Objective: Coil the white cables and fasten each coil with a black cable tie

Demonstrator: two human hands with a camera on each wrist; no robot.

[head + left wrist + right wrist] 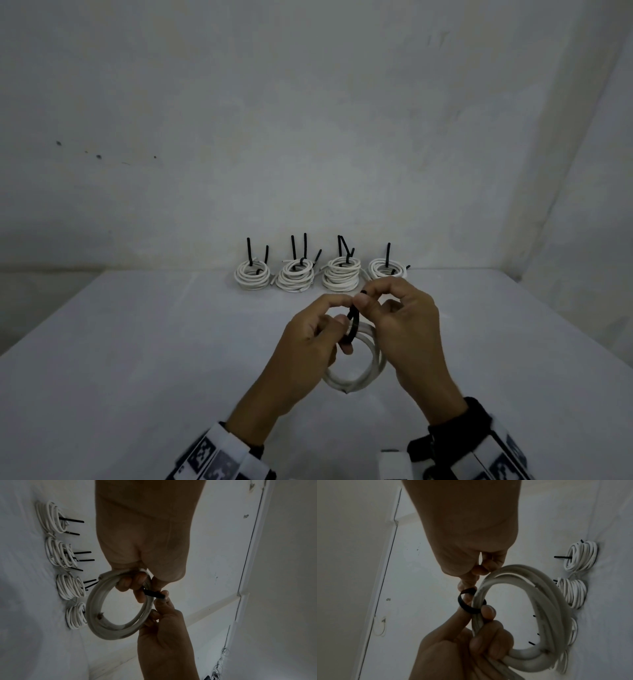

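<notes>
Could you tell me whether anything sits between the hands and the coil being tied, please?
Nothing visible does. The left hand already grips the white cable coil, and the right hand pinches the black cable tie looped around it.

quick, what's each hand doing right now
Left hand: grips the white cable coil.
Right hand: pinches the black cable tie looped round that coil.

Three cams, one overhead-ish and two strapped to the wrists

Head cam looks forward and down across the surface point(137, 342) toward its far edge and the wall; both wrist cams sit super close, looking along the hands point(145, 540) from opposite sides, and all three catch the coil point(356, 373) and the far-edge row of coils point(322, 274).
</notes>
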